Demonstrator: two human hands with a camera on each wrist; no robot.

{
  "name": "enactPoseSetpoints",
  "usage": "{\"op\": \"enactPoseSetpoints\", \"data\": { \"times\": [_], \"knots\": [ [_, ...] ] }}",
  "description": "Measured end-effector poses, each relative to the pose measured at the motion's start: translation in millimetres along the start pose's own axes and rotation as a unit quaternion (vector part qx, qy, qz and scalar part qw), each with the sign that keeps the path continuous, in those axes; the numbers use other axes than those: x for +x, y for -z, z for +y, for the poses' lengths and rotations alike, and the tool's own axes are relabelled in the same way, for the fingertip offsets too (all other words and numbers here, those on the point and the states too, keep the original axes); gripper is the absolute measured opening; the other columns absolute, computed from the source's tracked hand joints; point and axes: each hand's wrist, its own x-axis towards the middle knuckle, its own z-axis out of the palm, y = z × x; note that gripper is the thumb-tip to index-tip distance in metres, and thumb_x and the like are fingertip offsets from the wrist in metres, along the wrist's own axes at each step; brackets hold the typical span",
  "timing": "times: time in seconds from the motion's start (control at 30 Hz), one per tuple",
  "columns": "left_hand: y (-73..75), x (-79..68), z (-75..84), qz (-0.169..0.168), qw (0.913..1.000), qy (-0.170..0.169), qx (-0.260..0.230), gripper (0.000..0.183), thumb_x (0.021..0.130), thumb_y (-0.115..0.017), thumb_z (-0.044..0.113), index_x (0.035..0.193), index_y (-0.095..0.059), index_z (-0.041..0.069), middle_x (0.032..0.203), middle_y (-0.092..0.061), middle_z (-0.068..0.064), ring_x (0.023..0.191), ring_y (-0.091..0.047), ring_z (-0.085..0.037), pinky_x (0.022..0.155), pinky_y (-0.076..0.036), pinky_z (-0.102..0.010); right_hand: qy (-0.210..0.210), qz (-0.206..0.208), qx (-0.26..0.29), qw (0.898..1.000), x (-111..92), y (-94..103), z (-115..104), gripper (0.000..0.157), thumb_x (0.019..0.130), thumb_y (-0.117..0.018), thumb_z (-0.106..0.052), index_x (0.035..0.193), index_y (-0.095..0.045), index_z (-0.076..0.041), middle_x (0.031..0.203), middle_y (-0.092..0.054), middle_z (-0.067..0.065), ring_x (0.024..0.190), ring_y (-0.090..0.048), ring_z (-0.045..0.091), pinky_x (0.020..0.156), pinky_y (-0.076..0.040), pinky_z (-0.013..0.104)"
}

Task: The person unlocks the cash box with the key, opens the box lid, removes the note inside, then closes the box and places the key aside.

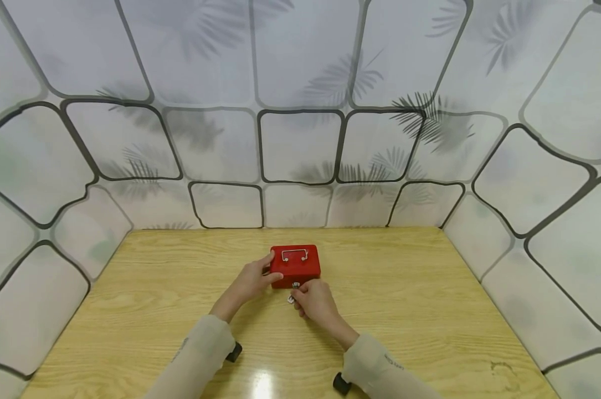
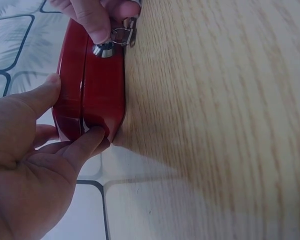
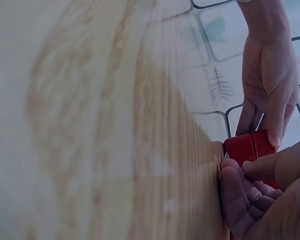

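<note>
A red cash box (image 1: 292, 268) with a silver carrying handle (image 1: 294, 251) on its lid sits on the wooden table, lid down. My left hand (image 1: 250, 281) holds the box at its left end, thumb near the lid's front edge and fingers about the side. At the front, my right hand (image 1: 319, 302) pinches a key at the round silver lock (image 2: 104, 50); the fingertips hide most of that key. Below the fingers hangs a ring with another small key (image 1: 291, 299). In the right wrist view, the curled fingers (image 3: 235, 187) cover the lock.
The light wooden table (image 1: 180, 260) meets pale walls (image 1: 300, 144) with a stone outline and leaf pattern at the back and both sides. Dark wrist devices (image 1: 234, 352) sit under both sleeves. A dark mark (image 1: 503, 366) shows on the table at the right front.
</note>
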Motion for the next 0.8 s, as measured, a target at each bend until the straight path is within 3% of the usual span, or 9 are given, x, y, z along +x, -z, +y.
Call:
{"op": "enactPoseSetpoints", "data": {
  "times": [0.3, 0.5, 0.8],
  "knots": [
    [-0.4, 0.8, 0.1, -0.003, 0.9999, 0.007, -0.012, 0.077, 0.099, -0.072, 0.024, 0.161, -0.031, 0.004, 0.152, -0.049, -0.022, 0.123, -0.059, -0.026, 0.064, -0.052, -0.027, -0.043, -0.013, 0.098, 0.994, 0.1, -0.7, 3.4, 0.033, 0.104, -0.062, -0.011, 0.076, -0.073, 0.004, 0.059, -0.064, 0.005, 0.043, -0.057, 0.011, 0.043, -0.055, 0.029],
    [-0.6, 1.0, -0.1, -0.002, 0.9999, 0.009, -0.011, 0.076, 0.099, -0.072, 0.024, 0.161, -0.032, 0.004, 0.151, -0.05, -0.023, 0.114, -0.06, -0.025, 0.062, -0.053, -0.027, -0.081, -0.026, 0.175, 0.981, -0.8, 1.2, 4.5, 0.031, 0.104, -0.061, -0.011, 0.083, -0.072, 0.007, 0.061, -0.061, 0.002, 0.046, -0.055, 0.008, 0.042, -0.049, 0.021],
    [-0.7, 1.0, -0.4, -0.001, 0.9999, 0.011, -0.007, 0.077, 0.099, -0.072, 0.024, 0.161, -0.032, 0.004, 0.153, -0.048, -0.022, 0.128, -0.057, -0.027, 0.069, -0.051, -0.026, -0.134, -0.039, 0.243, 0.96, -2.8, 3.6, 1.0, 0.028, 0.106, -0.06, -0.014, 0.093, -0.071, 0.008, 0.065, -0.058, 0.001, 0.05, -0.051, 0.007, 0.042, -0.042, 0.016]
  ]
}}
